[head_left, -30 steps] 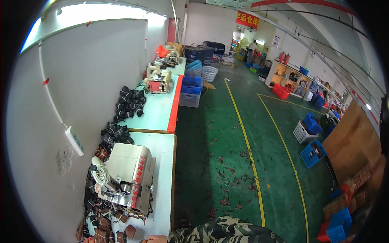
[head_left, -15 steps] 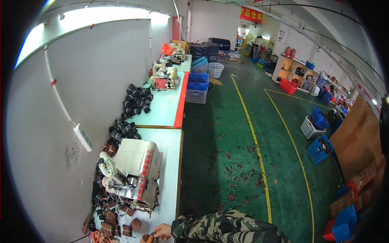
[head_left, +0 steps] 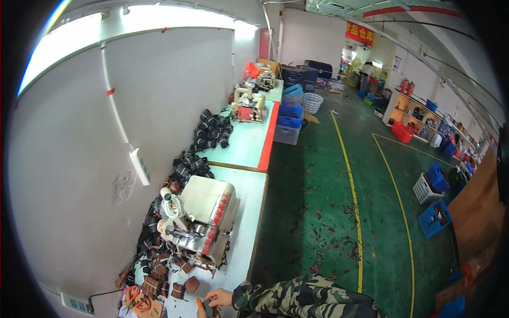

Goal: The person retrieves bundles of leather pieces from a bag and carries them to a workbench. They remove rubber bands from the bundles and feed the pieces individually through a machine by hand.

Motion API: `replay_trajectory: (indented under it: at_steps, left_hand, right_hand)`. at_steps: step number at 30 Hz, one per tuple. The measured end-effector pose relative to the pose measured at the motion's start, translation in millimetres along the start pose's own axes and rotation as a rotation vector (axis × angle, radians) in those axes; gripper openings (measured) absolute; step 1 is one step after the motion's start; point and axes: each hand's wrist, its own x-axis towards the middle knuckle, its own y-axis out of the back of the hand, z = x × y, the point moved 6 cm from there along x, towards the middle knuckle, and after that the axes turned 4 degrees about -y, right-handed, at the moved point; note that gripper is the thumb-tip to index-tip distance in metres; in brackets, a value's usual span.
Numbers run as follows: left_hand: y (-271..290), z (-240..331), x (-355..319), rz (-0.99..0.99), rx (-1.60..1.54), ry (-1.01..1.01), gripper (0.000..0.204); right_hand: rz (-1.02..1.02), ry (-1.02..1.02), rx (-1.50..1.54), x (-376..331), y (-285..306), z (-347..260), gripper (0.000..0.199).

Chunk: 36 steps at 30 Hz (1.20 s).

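Observation:
My right hand (head_left: pixel 220 298), in a camouflage sleeve, comes in over the near edge of the pale worktable (head_left: pixel 249 191). Its fingers are closed on a small dark piece (head_left: pixel 209 306), leather-like in look. Close against it, my left hand (head_left: pixel 202 313) shows only in part at the lower edge, with something orange at its fingertip; it grips the same piece. Just beyond the hands lie brown bundled pieces (head_left: pixel 178 290) and a flat brown piece (head_left: pixel 192 284). Orange-handled scissors (head_left: pixel 139 300) rest to their left.
A cream machine (head_left: pixel 204 217) with red patches stands ahead on the table. Black bundles (head_left: pixel 212 130) line the wall. A power strip (head_left: pixel 140 166) hangs there. Blue crates (head_left: pixel 290 114) stand past the tables. Scraps litter the green floor (head_left: pixel 328 233). Far off stands another person (head_left: pixel 366 74).
My view has swung left, so the scene sits further right. Both hands show more, and the dark piece between them is now visible. The scissors have come fully into view.

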Motion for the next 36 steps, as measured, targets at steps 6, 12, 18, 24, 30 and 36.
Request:
replay_trajectory:
  at_steps: [6, 12, 18, 24, 30, 36]
  left_hand:
    - [21, -23, 14, -0.140, -0.248, -0.005, 0.050]
    - [19, -27, 5, -0.009, -0.417, 0.012, 0.047]
    - [1, 2, -3, -0.154, -0.357, -0.079, 0.030]
    - [0, 13, -3, -0.134, -0.402, -0.092, 0.028]
    - [0, 3, -1, -0.111, -0.361, -0.084, 0.027]
    - [47, -9, 7, 0.303, -0.269, -0.115, 0.024]
  right_hand:
    - [0.126, 0.103, -0.163, -13, -1, -22, 0.030]
    - [0.222, 0.229, -0.600, -29, -13, -48, 0.028]
    - [0.410, 0.324, -0.693, -48, -12, -79, 0.017]
    - [0.563, 0.502, -1.003, -59, -29, -112, 0.012]
    - [0.555, 0.457, -1.145, -60, -32, -107, 0.016]
    - [0.463, 0.274, -0.723, -52, -19, -110, 0.013]
